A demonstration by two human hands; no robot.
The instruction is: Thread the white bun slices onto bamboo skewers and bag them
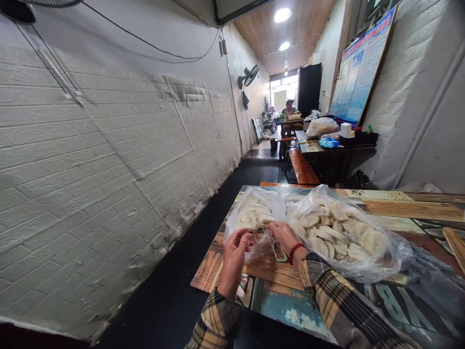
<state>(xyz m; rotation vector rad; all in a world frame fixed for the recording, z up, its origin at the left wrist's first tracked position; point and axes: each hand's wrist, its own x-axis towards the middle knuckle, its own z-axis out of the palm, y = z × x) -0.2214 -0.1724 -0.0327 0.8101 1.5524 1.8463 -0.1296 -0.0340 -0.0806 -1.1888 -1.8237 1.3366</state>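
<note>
Centre of the frame now, the left hand (235, 248) and right hand (284, 235) work close together over thin strands (258, 238); fingers bunched, but whether either grip is pinching, I can't tell. Pale slices (254, 213) fill the crinkled left bag (278, 207); thick, matte, rounded pieces (336, 229) heap the clear right bag (392, 256), lower right, on the wood-patterned table (279, 276). Midway, I'd judge: plenty of pieces left, neither bag tied, finished share unclear.
</note>
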